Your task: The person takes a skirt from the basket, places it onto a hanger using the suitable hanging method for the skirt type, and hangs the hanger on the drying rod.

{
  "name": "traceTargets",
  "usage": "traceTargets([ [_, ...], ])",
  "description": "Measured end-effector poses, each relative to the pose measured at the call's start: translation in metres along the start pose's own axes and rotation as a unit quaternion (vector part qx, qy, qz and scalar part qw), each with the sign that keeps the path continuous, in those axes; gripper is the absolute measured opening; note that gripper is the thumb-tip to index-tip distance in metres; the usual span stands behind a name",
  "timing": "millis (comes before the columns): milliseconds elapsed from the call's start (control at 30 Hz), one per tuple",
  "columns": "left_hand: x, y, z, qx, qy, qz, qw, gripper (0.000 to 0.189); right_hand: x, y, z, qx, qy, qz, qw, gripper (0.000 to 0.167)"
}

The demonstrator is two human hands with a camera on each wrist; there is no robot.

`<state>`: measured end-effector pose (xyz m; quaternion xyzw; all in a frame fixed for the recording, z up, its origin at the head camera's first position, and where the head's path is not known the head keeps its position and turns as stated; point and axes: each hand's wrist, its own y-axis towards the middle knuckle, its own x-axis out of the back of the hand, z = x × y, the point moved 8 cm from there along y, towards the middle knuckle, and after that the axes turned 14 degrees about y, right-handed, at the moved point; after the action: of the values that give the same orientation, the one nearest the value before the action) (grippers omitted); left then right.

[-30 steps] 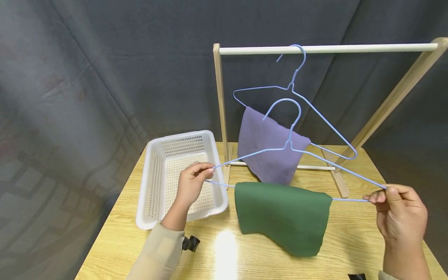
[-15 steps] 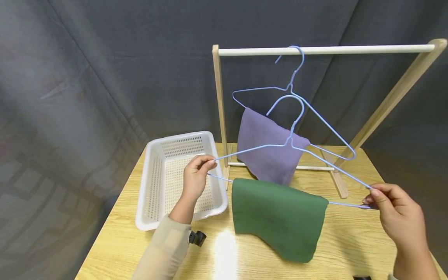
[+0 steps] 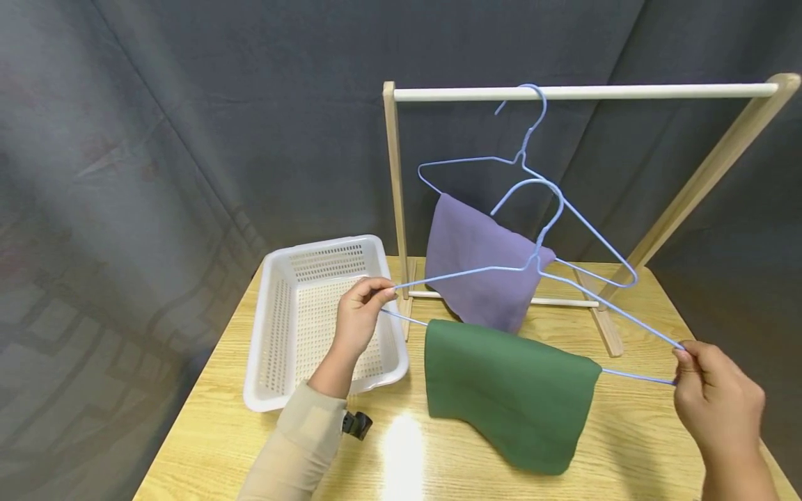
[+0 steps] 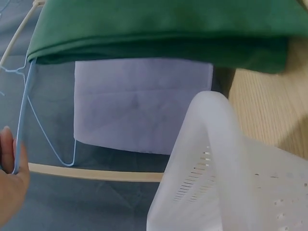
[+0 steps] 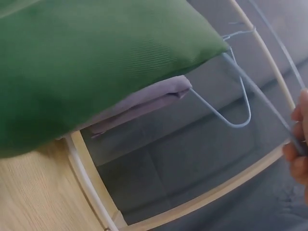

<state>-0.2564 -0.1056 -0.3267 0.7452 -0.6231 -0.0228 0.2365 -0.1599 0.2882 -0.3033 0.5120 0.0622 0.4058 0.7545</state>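
My left hand (image 3: 361, 316) pinches the left end of a blue wire hanger (image 3: 451, 275), and my right hand (image 3: 717, 396) grips its right end. A folded green cloth (image 3: 510, 390) drapes over the hanger's lower bar, its front edge slanting down to the right. The hook of this hanger points up and overlaps the purple cloth behind it in the head view. That purple cloth (image 3: 482, 257) is folded over a second blue hanger (image 3: 592, 226), which hangs from the rack's top rod. In the right wrist view, the green cloth (image 5: 110, 62) fills the upper left, with the fingers (image 5: 299, 163) at the right edge.
A wooden rack (image 3: 392, 174) with a white top rod (image 3: 639, 92) stands at the back of the table (image 3: 207, 431). To its left sits a white perforated basket (image 3: 253, 376), partly behind my left forearm. A grey curtain (image 3: 250, 104) hangs behind everything.
The held hanger has shifted slightly right, with its hook now further right against the purple cloth. My left hand has moved a little right and up. The green cloth stays on the bar.
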Motion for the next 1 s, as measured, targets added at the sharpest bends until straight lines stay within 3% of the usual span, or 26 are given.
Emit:
traceTargets([
  [100,-0.004,-0.002,-0.003,-0.019,0.013,0.023,0.9995,0.008,0.010,-0.002,-0.002,0.014,0.013,-0.066,0.9976,0.028],
  [267,-0.013,-0.005,-0.008,-0.057,0.039,0.069,0.9952,0.008,0.026,-0.002,-0.011,-0.014,0.058,-0.143,0.9879,0.013],
  [500,-0.016,-0.005,-0.010,-0.063,0.054,0.092,0.9923,0.009,0.035,-0.006,-0.022,-0.062,0.158,-0.145,0.9746,0.016],
  [600,-0.016,-0.005,-0.009,-0.061,0.063,0.090,0.9921,0.009,0.037,-0.011,-0.036,-0.088,0.226,-0.148,0.9587,0.022],
  [700,-0.015,-0.006,-0.008,-0.057,0.065,0.089,0.9923,0.009,0.044,-0.022,-0.068,-0.123,0.278,-0.164,0.9387,0.021],
  [767,-0.014,-0.006,-0.005,-0.050,0.066,0.087,0.9928,0.009,0.052,-0.036,-0.110,-0.121,0.264,-0.155,0.9442,0.020],
  [867,-0.012,-0.006,-0.001,-0.037,0.063,0.083,0.9939,0.010,0.065,-0.056,-0.167,-0.126,0.197,-0.137,0.9626,0.025],
  [933,-0.010,-0.006,0.001,-0.027,0.059,0.082,0.9945,0.010,0.069,-0.059,-0.172,-0.133,0.133,-0.112,0.9756,0.032],
  [1000,-0.009,-0.006,0.003,-0.017,0.054,0.082,0.9950,0.010,0.067,-0.049,-0.136,-0.160,0.099,-0.100,0.9769,0.041],
])
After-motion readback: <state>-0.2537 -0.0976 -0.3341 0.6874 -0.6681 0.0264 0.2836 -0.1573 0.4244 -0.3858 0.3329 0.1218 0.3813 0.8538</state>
